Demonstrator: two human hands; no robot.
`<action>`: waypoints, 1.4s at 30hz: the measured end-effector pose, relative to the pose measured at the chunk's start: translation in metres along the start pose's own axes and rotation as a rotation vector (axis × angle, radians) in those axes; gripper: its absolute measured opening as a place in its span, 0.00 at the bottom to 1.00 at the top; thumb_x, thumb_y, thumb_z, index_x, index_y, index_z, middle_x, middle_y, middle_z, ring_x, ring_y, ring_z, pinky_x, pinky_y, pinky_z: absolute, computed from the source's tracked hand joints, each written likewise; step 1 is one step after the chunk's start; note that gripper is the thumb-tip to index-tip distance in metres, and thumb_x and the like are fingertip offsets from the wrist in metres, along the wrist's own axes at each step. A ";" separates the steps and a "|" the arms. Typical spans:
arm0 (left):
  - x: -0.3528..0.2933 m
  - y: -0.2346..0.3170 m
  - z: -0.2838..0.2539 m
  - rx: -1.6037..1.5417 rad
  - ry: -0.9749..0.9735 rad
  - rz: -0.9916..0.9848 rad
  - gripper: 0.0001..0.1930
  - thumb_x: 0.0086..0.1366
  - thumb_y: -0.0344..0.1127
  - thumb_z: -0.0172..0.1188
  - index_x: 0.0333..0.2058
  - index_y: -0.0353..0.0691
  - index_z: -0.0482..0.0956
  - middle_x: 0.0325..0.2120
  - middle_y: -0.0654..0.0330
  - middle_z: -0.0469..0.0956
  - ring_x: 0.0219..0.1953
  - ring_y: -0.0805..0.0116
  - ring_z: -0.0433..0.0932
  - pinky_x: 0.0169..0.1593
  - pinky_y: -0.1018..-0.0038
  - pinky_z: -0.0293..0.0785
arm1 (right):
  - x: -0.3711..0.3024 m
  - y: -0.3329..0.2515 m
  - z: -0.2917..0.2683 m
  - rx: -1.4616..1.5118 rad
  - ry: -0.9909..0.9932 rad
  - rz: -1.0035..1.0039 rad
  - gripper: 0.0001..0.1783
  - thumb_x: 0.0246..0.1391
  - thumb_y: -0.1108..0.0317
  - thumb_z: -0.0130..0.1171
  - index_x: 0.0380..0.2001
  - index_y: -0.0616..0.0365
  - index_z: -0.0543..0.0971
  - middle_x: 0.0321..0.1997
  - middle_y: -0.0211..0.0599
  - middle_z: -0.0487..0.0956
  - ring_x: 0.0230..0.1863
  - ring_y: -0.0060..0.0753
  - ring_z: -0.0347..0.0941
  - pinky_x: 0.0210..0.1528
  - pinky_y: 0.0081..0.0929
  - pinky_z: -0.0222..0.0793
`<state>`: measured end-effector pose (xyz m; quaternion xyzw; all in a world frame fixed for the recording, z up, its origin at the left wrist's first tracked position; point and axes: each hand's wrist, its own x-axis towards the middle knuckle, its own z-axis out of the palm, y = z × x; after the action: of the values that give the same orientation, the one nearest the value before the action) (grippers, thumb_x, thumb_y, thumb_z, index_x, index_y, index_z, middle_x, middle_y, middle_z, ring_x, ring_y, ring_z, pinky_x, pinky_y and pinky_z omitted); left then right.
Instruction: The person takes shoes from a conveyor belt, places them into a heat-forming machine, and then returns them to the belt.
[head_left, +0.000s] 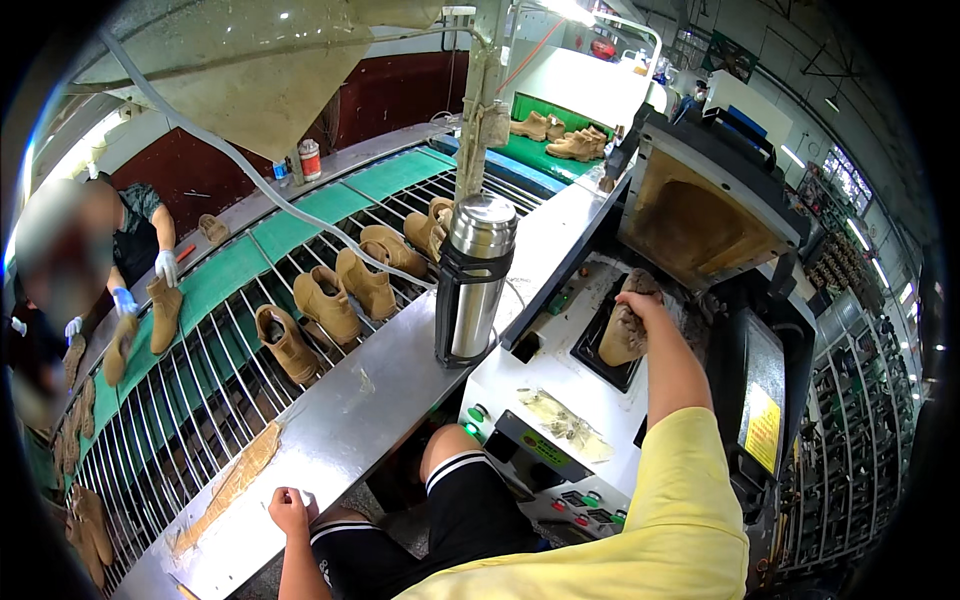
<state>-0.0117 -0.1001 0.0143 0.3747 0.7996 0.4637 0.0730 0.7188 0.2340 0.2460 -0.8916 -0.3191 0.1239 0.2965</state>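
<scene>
Steel flask point(483, 300) (tall) stands between boots point(366, 288) and the held shoe point(620, 338).

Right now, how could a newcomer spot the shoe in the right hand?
Find the white machine on the right, its lid raised open. Below it, the right hand holds a tan shoe. Only this shoe is at the machine; other boots sit beyond the steel counter.
</scene>
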 end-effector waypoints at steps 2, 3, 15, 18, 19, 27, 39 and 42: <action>0.000 -0.001 -0.004 0.029 0.020 0.010 0.07 0.54 0.33 0.56 0.23 0.34 0.77 0.14 0.57 0.74 0.17 0.68 0.72 0.25 0.72 0.68 | -0.027 -0.013 0.006 -0.154 -0.027 0.064 0.66 0.28 0.41 0.69 0.65 0.65 0.49 0.66 0.58 0.56 0.67 0.47 0.54 0.67 0.36 0.53; 0.000 -0.001 -0.008 0.046 0.036 0.015 0.07 0.55 0.33 0.56 0.23 0.34 0.77 0.15 0.56 0.74 0.18 0.67 0.72 0.26 0.72 0.68 | -0.061 -0.028 -0.006 -0.122 -0.051 0.075 0.63 0.31 0.41 0.67 0.65 0.64 0.51 0.66 0.59 0.57 0.67 0.48 0.54 0.66 0.37 0.53; -0.075 0.127 0.087 -0.393 -0.562 -0.269 0.18 0.63 0.43 0.53 0.44 0.35 0.77 0.39 0.57 0.77 0.41 0.65 0.74 0.45 0.71 0.70 | -0.277 0.114 -0.042 0.133 0.306 -0.991 0.10 0.42 0.67 0.62 0.30 0.55 0.77 0.38 0.41 0.75 0.39 0.45 0.73 0.41 0.37 0.69; -0.108 0.185 0.130 -0.813 -0.957 -0.462 0.30 0.66 0.50 0.48 0.61 0.37 0.61 0.58 0.55 0.64 0.59 0.62 0.63 0.59 0.66 0.60 | -0.328 0.179 -0.059 0.227 0.188 -0.887 0.04 0.41 0.71 0.62 0.22 0.55 0.77 0.23 0.36 0.76 0.25 0.39 0.74 0.27 0.30 0.70; -0.122 0.216 0.144 -0.845 -1.031 -0.483 0.31 0.67 0.50 0.46 0.63 0.37 0.56 0.61 0.55 0.59 0.61 0.60 0.60 0.62 0.65 0.55 | -0.337 0.201 -0.072 0.216 0.165 -0.813 0.03 0.41 0.71 0.62 0.22 0.56 0.77 0.20 0.36 0.76 0.22 0.38 0.74 0.25 0.29 0.70; -0.145 0.251 0.173 -0.759 -1.177 -0.256 0.21 0.65 0.34 0.52 0.53 0.28 0.69 0.47 0.53 0.75 0.40 0.65 0.78 0.42 0.74 0.76 | -0.335 0.296 -0.126 0.155 0.305 -0.643 0.03 0.39 0.72 0.62 0.20 0.55 0.76 0.16 0.34 0.74 0.16 0.35 0.72 0.21 0.27 0.67; -0.010 0.050 0.055 -0.836 -0.323 -0.490 0.06 0.62 0.32 0.50 0.35 0.38 0.72 0.18 0.64 0.69 0.17 0.75 0.66 0.21 0.80 0.66 | -0.331 0.289 -0.116 -0.037 0.545 -0.731 0.05 0.36 0.71 0.61 0.20 0.54 0.75 0.15 0.33 0.72 0.16 0.38 0.70 0.19 0.31 0.65; -0.001 0.033 0.046 -0.921 -0.253 -0.532 0.07 0.61 0.33 0.51 0.36 0.39 0.72 0.19 0.64 0.70 0.20 0.75 0.67 0.23 0.82 0.65 | -0.327 0.283 -0.119 0.161 0.526 -0.599 0.05 0.38 0.71 0.61 0.22 0.56 0.76 0.15 0.33 0.71 0.16 0.38 0.69 0.19 0.30 0.66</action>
<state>0.0285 -0.0597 0.0146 0.1417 0.5659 0.6827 0.4399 0.6575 -0.2056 0.1784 -0.7343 -0.4674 -0.1759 0.4598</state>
